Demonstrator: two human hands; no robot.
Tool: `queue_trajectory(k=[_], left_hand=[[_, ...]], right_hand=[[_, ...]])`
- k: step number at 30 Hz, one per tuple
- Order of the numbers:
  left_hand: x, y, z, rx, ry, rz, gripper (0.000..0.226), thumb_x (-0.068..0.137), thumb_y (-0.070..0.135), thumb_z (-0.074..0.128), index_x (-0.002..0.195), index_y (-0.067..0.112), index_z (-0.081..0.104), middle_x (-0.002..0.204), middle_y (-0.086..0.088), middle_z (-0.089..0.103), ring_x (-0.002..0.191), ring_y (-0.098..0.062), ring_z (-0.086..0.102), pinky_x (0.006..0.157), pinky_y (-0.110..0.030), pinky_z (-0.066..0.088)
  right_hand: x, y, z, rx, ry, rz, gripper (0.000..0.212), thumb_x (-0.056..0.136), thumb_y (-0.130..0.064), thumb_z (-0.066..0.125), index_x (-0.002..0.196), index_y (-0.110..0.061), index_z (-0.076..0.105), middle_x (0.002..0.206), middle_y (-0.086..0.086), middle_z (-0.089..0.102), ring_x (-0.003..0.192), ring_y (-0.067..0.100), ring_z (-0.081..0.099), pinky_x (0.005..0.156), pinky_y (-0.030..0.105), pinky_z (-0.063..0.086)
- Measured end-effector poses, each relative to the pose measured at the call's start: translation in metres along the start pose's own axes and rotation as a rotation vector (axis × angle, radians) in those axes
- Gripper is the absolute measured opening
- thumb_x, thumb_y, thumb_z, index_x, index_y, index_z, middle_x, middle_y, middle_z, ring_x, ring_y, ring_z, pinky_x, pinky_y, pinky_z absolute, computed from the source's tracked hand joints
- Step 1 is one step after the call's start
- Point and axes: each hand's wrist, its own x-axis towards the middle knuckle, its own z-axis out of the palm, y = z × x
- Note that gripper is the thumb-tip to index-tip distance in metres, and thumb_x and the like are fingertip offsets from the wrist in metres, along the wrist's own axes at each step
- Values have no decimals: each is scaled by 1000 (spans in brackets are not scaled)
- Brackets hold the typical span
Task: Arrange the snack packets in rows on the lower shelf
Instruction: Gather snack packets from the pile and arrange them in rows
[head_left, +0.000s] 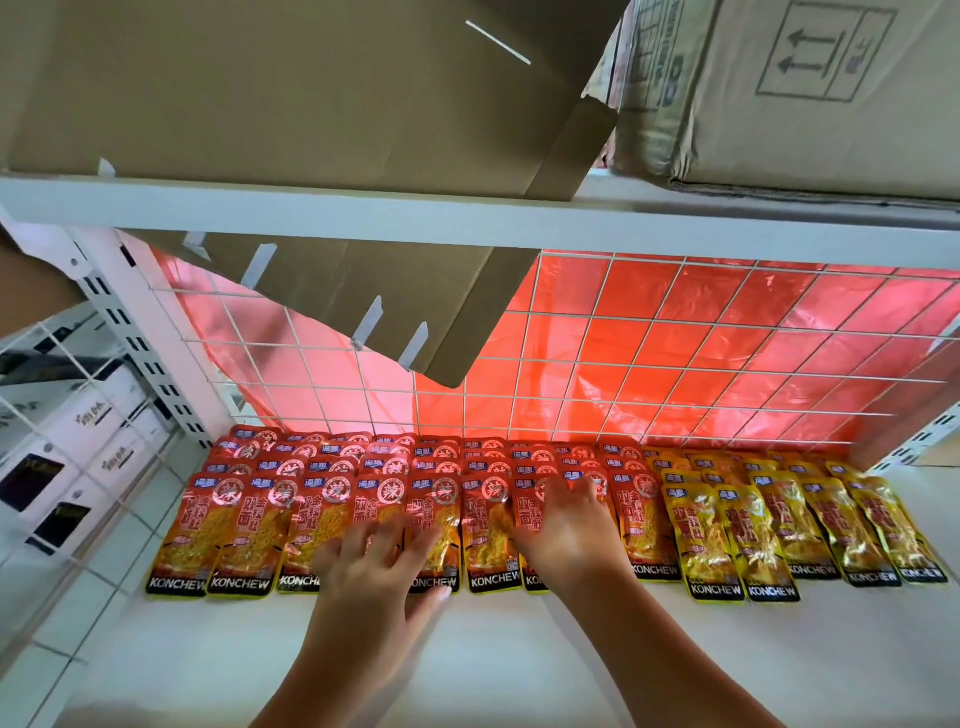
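Red snack packets (244, 525) lie in overlapping rows along the back of the white lower shelf (493, 654), with yellow snack packets (779, 525) continuing the rows at the right. My left hand (379, 566) lies flat with spread fingers on the front-row red packets near the middle. My right hand (566, 525) presses with straight fingers on the red packets just right of it. Neither hand grips a packet.
A white wire grid (649, 353) backs the shelf, with red plastic sheeting behind it. Cardboard boxes (311, 93) sit on the upper shelf, one flap (395, 306) hanging down. White boxes (78, 431) stand on the neighbouring shelf at left.
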Motion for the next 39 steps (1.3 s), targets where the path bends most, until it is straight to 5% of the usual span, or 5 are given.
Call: queue_trajectory(k=[5,10,27,34,39], left_hand=[[12,37,-3,-18,-13,89,59,84,66,53,133,35,62,136,3,63,123,-30,55,97,-56,42],[28,61,12,12,-95,137,63,84,71,49,136,35,58,146,7,56,133,-33,52,108,-60,25],[34,56,4,21,-104,155,58,87,66,50,134,34,61,143,7,60,133,-31,53,106,-65,42],[62,74,-27,-20,13,128,59,88,62,51,139,34,55,140,-1,62,134,-34,53,107,-62,42],[88,99,-59,-120,170,222,67,96,57,50,152,22,46,153,-8,47,145,-37,38,114,-58,36]], right_hand=[[-1,1,1,-13,-3,-2,84,86,-77,48,146,-20,33,142,18,39,124,38,51,102,43,46],[1,3,4,16,-13,8,73,88,-56,63,145,-23,32,140,17,39,125,39,51,101,44,48],[4,9,4,13,43,-20,73,88,-58,63,145,-25,35,138,15,42,122,36,53,100,42,48],[-13,13,-28,129,279,-215,53,82,-50,64,129,-27,56,116,3,59,105,27,60,86,36,52],[-31,23,-77,119,450,-364,69,81,-56,57,142,-26,46,140,0,51,131,23,47,106,41,45]])
